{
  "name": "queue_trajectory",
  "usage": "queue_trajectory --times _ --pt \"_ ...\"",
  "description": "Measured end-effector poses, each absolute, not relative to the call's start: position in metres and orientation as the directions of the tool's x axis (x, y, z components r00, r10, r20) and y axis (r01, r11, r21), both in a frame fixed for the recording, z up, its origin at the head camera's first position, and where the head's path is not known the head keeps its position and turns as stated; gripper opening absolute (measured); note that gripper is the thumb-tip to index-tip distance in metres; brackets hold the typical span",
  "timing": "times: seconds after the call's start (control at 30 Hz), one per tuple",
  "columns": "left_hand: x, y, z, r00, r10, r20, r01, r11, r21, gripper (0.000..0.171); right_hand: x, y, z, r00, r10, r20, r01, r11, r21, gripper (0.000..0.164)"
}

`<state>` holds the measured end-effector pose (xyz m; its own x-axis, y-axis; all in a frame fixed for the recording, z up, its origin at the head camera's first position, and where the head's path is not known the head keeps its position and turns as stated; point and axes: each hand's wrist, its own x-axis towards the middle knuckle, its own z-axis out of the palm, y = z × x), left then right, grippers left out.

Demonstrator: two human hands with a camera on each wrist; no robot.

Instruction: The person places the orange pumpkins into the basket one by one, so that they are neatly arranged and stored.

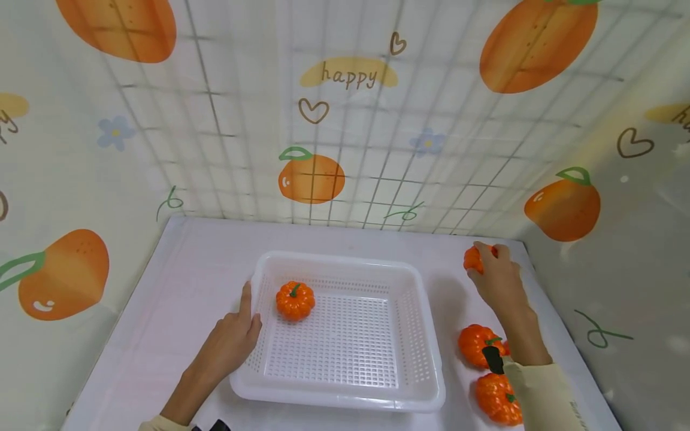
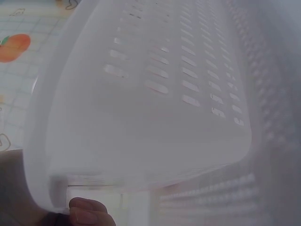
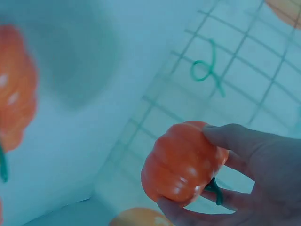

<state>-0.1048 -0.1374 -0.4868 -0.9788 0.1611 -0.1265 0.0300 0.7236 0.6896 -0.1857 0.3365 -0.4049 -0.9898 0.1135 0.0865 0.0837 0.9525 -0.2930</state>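
Note:
My right hand point(image 1: 498, 284) holds a small shiny orange pumpkin point(image 1: 472, 259) above the table's back right corner. In the right wrist view, thumb and fingers grip this pumpkin point(image 3: 181, 165) from its sides, its green stem facing the palm. My left hand point(image 1: 229, 341) is at the left rim of a white perforated plastic basket point(image 1: 345, 401), index finger extended along it. Fingertips point(image 2: 89, 214) show beneath the rim in the left wrist view. Inside the basket, toward its back left, sits another pumpkin point(image 1: 295, 301).
To the right of the basket lie a pumpkin point(image 1: 477, 345) and a nearer pumpkin point(image 1: 497, 398), partly covered by the right sleeve point(image 1: 541, 395). A bit of orange shows behind the forearm. Printed curtains point(image 1: 350, 131) enclose the white table point(image 1: 199, 257) at the back and sides.

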Motion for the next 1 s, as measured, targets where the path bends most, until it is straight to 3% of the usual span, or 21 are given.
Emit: queue_trajectory --times 0.43,1.0 --pt "-0.105 -0.137 -0.487 -0.978 0.157 -0.135 0.020 0.722 0.691 0.075 -0.193 0.279 -0.379 -0.959 -0.074 0.275 -0.166 0.929 -0.332 0.053" --pt "-0.105 -0.137 -0.488 -0.981 0.146 -0.129 0.017 0.721 0.693 0.076 -0.188 0.181 -0.373 -0.915 -0.285 0.286 -0.366 0.884 -0.290 0.057"
